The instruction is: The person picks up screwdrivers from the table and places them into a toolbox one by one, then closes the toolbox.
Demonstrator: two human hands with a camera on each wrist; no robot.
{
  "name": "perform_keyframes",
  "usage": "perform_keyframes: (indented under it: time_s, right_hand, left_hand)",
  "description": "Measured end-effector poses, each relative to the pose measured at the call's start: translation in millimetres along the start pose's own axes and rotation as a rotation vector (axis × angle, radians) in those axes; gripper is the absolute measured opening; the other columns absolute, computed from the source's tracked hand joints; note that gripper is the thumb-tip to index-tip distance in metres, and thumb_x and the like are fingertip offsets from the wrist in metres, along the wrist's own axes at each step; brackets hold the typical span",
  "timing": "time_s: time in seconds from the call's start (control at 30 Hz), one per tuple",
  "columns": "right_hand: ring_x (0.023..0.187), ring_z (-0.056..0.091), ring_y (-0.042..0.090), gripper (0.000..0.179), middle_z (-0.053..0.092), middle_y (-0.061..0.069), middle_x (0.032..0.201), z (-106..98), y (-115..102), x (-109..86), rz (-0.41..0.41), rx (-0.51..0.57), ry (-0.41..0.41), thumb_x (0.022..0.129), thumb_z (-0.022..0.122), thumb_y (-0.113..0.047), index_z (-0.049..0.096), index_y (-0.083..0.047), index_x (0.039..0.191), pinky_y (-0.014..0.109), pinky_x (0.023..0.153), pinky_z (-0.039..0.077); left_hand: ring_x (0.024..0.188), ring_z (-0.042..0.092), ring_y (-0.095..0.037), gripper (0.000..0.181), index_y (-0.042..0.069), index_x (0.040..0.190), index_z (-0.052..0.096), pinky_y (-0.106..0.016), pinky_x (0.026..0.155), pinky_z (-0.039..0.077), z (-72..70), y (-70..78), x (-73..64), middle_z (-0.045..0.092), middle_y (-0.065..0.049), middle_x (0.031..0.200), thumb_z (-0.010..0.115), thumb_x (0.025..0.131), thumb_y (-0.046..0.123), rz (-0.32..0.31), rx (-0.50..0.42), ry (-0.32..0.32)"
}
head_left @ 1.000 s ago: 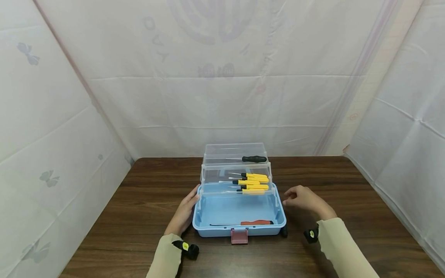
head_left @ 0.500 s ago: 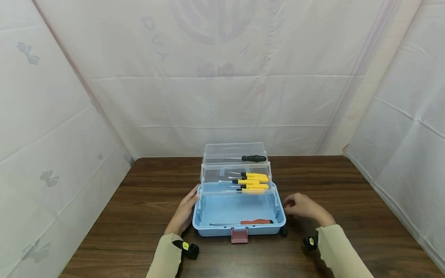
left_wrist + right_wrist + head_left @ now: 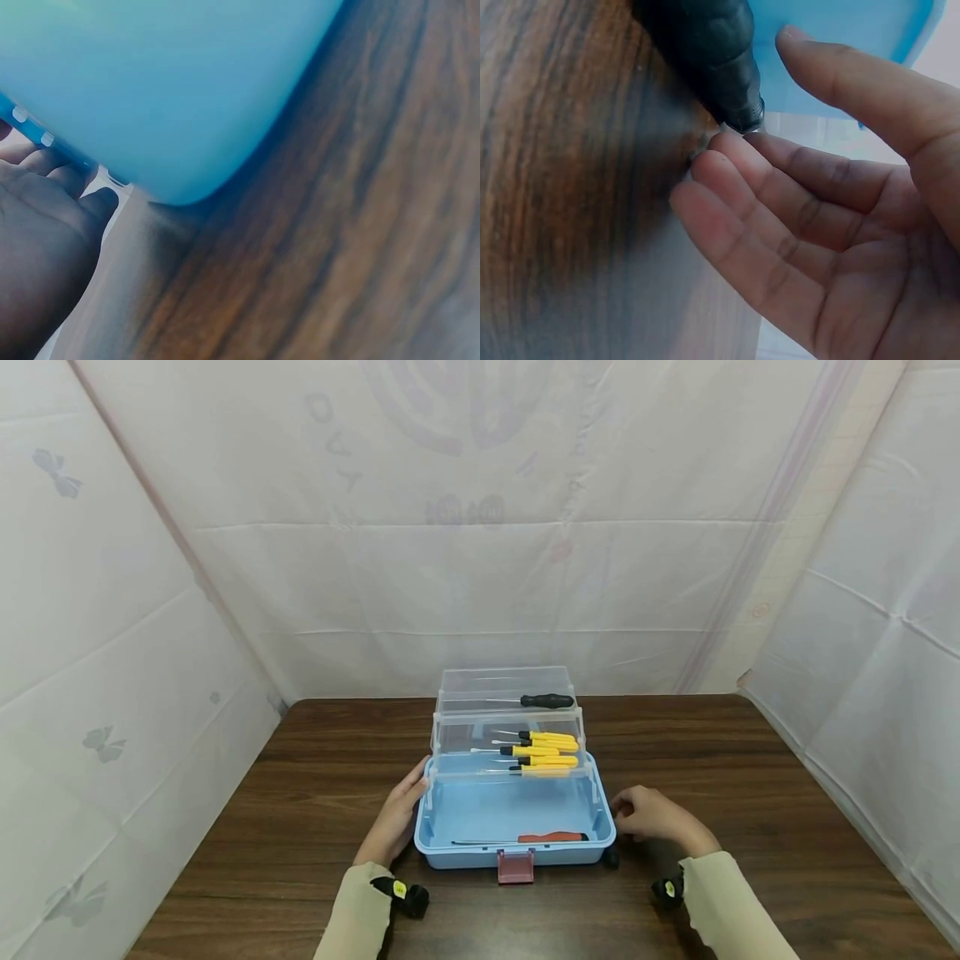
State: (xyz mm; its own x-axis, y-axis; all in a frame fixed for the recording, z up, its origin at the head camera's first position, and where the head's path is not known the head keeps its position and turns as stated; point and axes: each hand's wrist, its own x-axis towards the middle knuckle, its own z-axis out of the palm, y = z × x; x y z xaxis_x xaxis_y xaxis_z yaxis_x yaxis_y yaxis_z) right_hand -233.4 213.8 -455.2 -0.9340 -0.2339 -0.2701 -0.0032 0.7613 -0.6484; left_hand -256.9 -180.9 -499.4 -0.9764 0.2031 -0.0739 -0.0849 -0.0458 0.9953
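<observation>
A light blue toolbox stands with its lid up and its clear trays raised. My left hand rests along the box's left side, its fingers mostly straight; in the left wrist view the fingertips meet the rim. At the right side, a screwdriver with a black handle lies on the table against the box, mostly hidden in the head view. My right hand is beside it. In the right wrist view its loosely bent fingers reach the handle's front end, while the thumb stands apart.
Several yellow-handled screwdrivers lie in the lower clear tray, and a black-handled one in the upper. Inside the box lies a red-handled screwdriver. A dark red latch hangs at the front. White sheeting surrounds the wooden table.
My right hand has moved slightly down and toward the box, closer to the black screwdriver. My left hand and the toolbox stay put.
</observation>
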Motion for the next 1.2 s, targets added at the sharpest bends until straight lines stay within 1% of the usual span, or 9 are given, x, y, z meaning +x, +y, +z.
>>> perform_keyframes:
  time_s: [0.17,0.3,0.47,0.63,0.87,1.2]
  right_hand:
    - [0.065,0.058,0.016,0.032,0.061,0.007,0.078,2.3,0.9,-0.1,-0.01,-0.004,0.002,0.078,0.064,-0.003,0.063,0.009,0.108,0.032,0.059,0.054]
    - [0.064,0.058,0.016,0.034,0.061,0.007,0.078,5.5,2.6,1.0,0.008,-0.006,0.015,0.077,0.065,-0.002,0.062,0.01,0.109,0.031,0.058,0.054]
    - [0.063,0.057,0.016,0.035,0.059,0.007,0.077,8.5,4.9,2.2,0.042,0.001,0.045,0.078,0.068,-0.008,0.062,0.008,0.109,0.031,0.057,0.052]
    - [0.063,0.057,0.016,0.036,0.058,0.008,0.077,10.6,6.4,2.3,0.064,0.025,0.064,0.08,0.07,-0.012,0.061,0.008,0.109,0.031,0.058,0.054]
    - [0.065,0.056,0.016,0.036,0.057,0.009,0.08,12.0,8.3,2.2,0.049,0.048,0.083,0.082,0.07,-0.013,0.061,0.009,0.109,0.032,0.06,0.056]
    - [0.064,0.056,0.016,0.035,0.058,0.008,0.078,14.4,9.5,4.4,0.066,0.034,0.098,0.082,0.071,-0.016,0.061,0.007,0.107,0.031,0.057,0.054]
  left_hand:
    - [0.149,0.01,-0.032,0.059,0.011,0.154,0.021,-0.052,0.119,0.012,-0.6,-1.1,0.4,0.016,-0.012,0.161,0.042,0.103,0.031,0.002,0.0,-0.002]
    - [0.149,0.01,-0.032,0.061,0.011,0.154,0.02,-0.053,0.118,0.012,-0.6,-1.3,0.2,0.016,-0.012,0.161,0.043,0.102,0.033,-0.005,0.007,-0.003]
    - [0.149,0.01,-0.032,0.06,0.01,0.154,0.02,-0.052,0.119,0.011,-0.4,-0.8,0.1,0.015,-0.012,0.161,0.043,0.102,0.031,-0.001,-0.009,-0.003]
    - [0.149,0.009,-0.031,0.059,0.01,0.154,0.02,-0.051,0.119,0.011,-0.6,-0.5,0.6,0.015,-0.012,0.161,0.041,0.103,0.03,-0.003,-0.014,-0.006]
    - [0.149,0.009,-0.031,0.06,0.011,0.154,0.019,-0.051,0.119,0.011,-0.5,-0.2,-0.4,0.014,-0.012,0.162,0.042,0.103,0.031,-0.003,-0.01,-0.004]
    - [0.149,0.01,-0.032,0.06,0.011,0.154,0.02,-0.052,0.119,0.012,-0.3,-0.3,0.1,0.015,-0.012,0.161,0.042,0.103,0.032,-0.008,0.0,0.006]
